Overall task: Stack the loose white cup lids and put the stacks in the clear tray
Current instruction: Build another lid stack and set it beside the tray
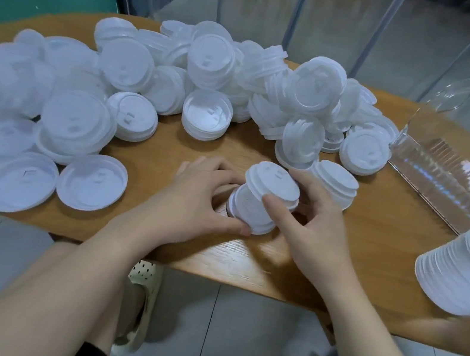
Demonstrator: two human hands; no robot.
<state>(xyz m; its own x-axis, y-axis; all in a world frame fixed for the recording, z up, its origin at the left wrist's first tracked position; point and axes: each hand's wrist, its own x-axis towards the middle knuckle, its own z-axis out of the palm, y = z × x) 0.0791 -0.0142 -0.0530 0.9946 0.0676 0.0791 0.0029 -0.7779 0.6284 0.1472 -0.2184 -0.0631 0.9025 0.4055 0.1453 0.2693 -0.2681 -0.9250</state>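
A short stack of white cup lids (258, 200) stands on the wooden table (244, 261) near its front edge, the top lids tilted. My left hand (202, 194) grips its lower left side, thumb at the base. My right hand (311, 219) holds the upper right side, thumb across the front. A big heap of loose white lids (207, 78) covers the table's left and back. The clear tray (435, 172) lies at the right, with no lids visible in it.
A long stack of lids (469, 266) leans in from the right edge, over the table's front right corner. Another short stack (336, 183) sits just behind my right hand. Clear panels and a green wall stand behind the table. My feet in sandals are on the floor below.
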